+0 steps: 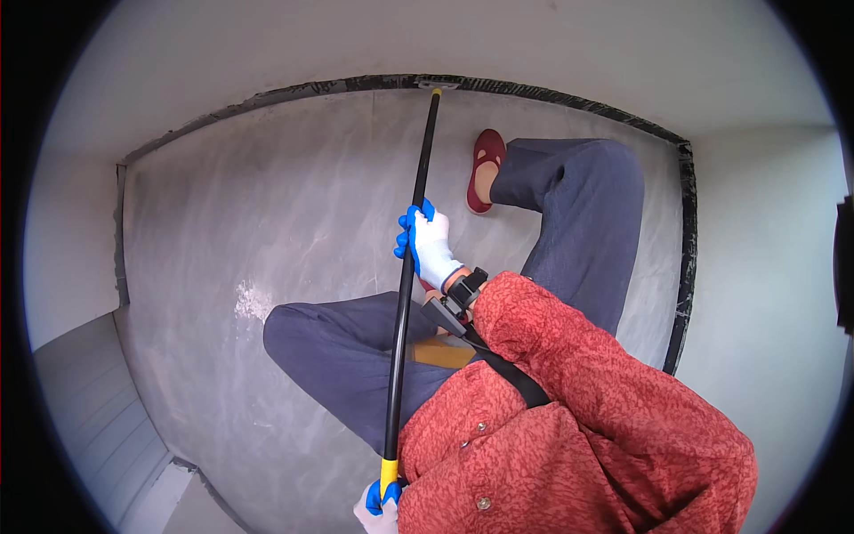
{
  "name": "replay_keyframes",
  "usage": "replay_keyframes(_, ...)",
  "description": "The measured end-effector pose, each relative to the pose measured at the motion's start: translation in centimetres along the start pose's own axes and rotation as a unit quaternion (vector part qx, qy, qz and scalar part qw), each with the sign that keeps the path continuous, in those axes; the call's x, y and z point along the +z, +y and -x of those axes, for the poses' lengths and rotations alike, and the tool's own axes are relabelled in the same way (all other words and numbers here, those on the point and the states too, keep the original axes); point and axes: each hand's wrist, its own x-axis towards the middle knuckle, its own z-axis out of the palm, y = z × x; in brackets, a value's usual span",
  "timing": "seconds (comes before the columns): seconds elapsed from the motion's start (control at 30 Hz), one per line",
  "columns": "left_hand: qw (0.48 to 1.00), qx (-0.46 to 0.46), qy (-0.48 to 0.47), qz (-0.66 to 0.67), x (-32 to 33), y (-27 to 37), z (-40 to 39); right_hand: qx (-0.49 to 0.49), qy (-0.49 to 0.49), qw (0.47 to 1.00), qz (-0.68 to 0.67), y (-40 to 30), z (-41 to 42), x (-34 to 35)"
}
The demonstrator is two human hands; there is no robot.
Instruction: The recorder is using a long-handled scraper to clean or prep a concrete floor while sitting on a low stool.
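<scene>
My right hand (427, 240), in a white glove with blue coated palm and fingers, is closed around the middle of a long black pole (402, 314). At the bottom edge of the view my left hand (379, 508), gloved alike and partly cut off, grips the pole's yellow end section. The pole runs away from me to a yellow collar and a flat grey tool head (438, 85), which lies against the dark strip (507, 87) at the wall's base. The head's exact kind cannot be told.
Grey marbled floor tiles (267, 200) spread around my bent legs, with a whitish patch (253, 300) at left. Plain walls (427, 40) stand ahead and at both sides. A yellow-brown seat or block (444, 354) shows beneath me. Pale grooved panelling (100, 407) is at lower left.
</scene>
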Motion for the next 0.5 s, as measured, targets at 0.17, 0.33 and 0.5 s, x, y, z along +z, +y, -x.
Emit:
replay_keyframes(0.17,0.996,-0.057,-0.069,0.013,-0.3,-0.7,-1.9,0.005,0.02,1.0,0.008,0.3,-2.0,-0.4)
replay_keyframes(0.33,0.999,-0.027,-0.024,0.022,-0.6,-1.5,-0.4,0.002,-0.004,1.0,0.015,0.0,0.2,0.2)
replay_keyframes(0.5,0.994,-0.069,-0.084,-0.033,-0.5,-2.8,-2.2,0.003,0.013,0.999,0.034,0.0,-1.5,-0.7)
